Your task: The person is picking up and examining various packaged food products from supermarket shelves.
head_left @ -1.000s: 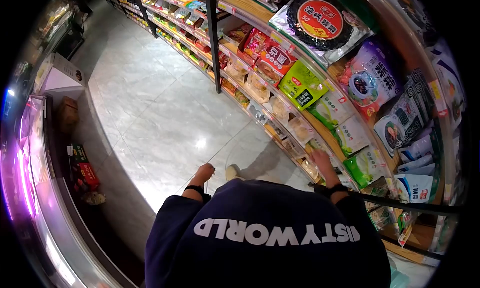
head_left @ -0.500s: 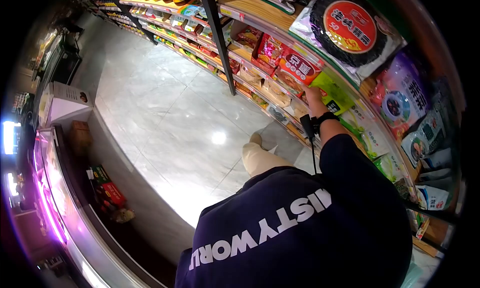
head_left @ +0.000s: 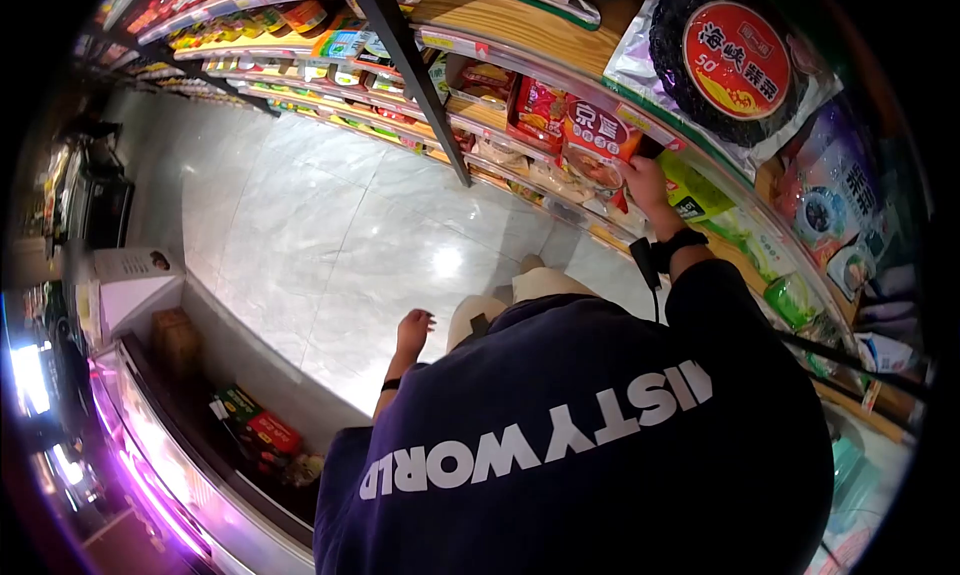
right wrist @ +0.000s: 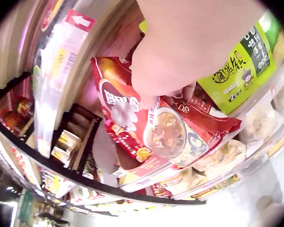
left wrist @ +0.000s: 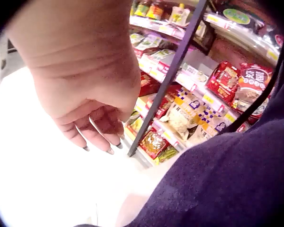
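海峡紫菜 and a 50, bold on the round red label (head_left: 738, 60) of a black seaweed pack (head_left: 690, 107)! WORLD runs upside down across the dark top (head_left: 580, 465); 京 heads the red packet (head_left: 596, 145); 逍遥 marks the green packet (right wrist: 236, 71); a white arrow points left on the red tag (right wrist: 80, 21).

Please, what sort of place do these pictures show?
Probably a supermarket or grocery shop: long shelves carry a green packet and a price label, and the right hand grips a red food packet.
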